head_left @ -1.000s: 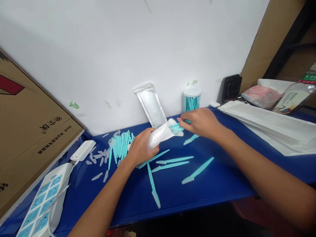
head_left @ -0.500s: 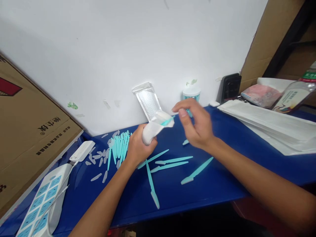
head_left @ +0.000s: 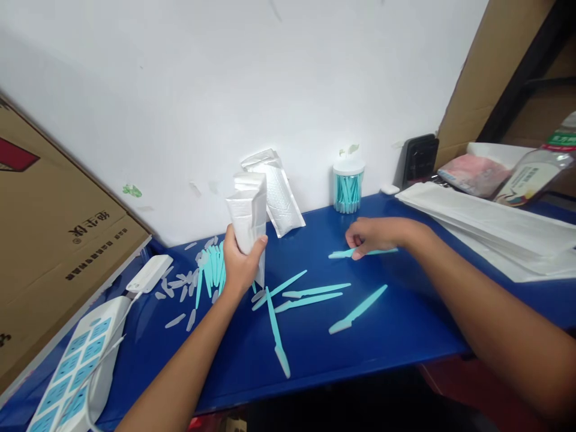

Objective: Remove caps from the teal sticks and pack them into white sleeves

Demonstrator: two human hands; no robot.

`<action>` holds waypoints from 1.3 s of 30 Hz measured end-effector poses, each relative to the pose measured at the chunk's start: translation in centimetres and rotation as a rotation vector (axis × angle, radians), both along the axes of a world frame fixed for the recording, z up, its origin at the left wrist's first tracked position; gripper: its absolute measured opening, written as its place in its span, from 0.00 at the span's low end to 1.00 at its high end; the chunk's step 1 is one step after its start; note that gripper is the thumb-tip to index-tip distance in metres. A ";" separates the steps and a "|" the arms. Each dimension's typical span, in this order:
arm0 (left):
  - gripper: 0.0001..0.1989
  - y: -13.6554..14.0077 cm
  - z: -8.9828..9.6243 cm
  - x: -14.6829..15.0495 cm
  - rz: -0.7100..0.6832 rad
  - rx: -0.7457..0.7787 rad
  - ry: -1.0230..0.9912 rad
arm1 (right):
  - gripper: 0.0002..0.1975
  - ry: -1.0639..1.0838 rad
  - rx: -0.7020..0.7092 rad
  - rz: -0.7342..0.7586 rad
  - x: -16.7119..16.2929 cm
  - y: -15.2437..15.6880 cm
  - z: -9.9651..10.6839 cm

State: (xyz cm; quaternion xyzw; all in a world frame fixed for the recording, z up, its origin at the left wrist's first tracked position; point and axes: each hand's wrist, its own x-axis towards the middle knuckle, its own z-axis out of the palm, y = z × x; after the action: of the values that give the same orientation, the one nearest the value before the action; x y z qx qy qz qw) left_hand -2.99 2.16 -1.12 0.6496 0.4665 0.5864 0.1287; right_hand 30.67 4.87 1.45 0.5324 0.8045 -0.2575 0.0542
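My left hand (head_left: 242, 267) is closed around a white bubble mailer (head_left: 248, 219), which it holds upright with its mouth at the top. What lies inside the mailer is hidden from view. Over at the right, my right hand (head_left: 375, 234) has its fingers curled down on a teal eyebrow razor (head_left: 339, 255) at table height. Several loose eyebrow razors (head_left: 315, 300) are scattered between and below the hands. A denser pile of eyebrow razors (head_left: 209, 270) lies left of my left hand, beside many small translucent blade covers (head_left: 183, 280).
Against the wall leans a second bubble mailer (head_left: 282, 201). A lidded clear jar (head_left: 347, 189) of teal razors stands behind my right hand. White flat mailers (head_left: 490, 222) and a bottle (head_left: 535, 171) are at right. A power strip (head_left: 81, 366), white phone (head_left: 150, 273) and cardboard box (head_left: 58, 240) are at left.
My left hand has turned the mailer from tilted to upright and shifted left. My right hand has moved from near its mouth down to an eyebrow razor on the table.
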 end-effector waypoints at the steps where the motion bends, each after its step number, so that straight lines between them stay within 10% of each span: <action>1: 0.19 -0.1 -0.1 0.1 -0.006 -0.011 0.006 | 0.09 0.004 0.002 -0.001 -0.4 -0.1 -0.1; 7: 0.18 0.1 -0.1 -0.2 0.018 -0.016 -0.009 | 0.17 0.164 0.060 -0.010 -2.9 -1.0 -0.2; 16: 0.18 1.1 0.0 -1.2 0.097 0.019 -0.135 | 0.36 0.342 0.151 0.401 -9.3 -5.6 -0.3; 27: 0.18 1.6 0.0 -1.8 0.120 0.028 -0.183 | 0.19 0.253 0.003 0.394 -10.0 -5.6 -1.2; 39: 0.18 1.8 0.0 -1.8 0.144 0.026 -0.178 | 0.14 0.230 0.341 0.308 -11.0 -5.3 -1.9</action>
State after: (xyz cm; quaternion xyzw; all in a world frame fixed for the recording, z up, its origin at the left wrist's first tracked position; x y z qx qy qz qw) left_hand -4.83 4.00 -1.13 0.5611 0.4912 0.6556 0.1187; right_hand 19.65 -0.47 -0.48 0.3722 0.9088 -0.1657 -0.0898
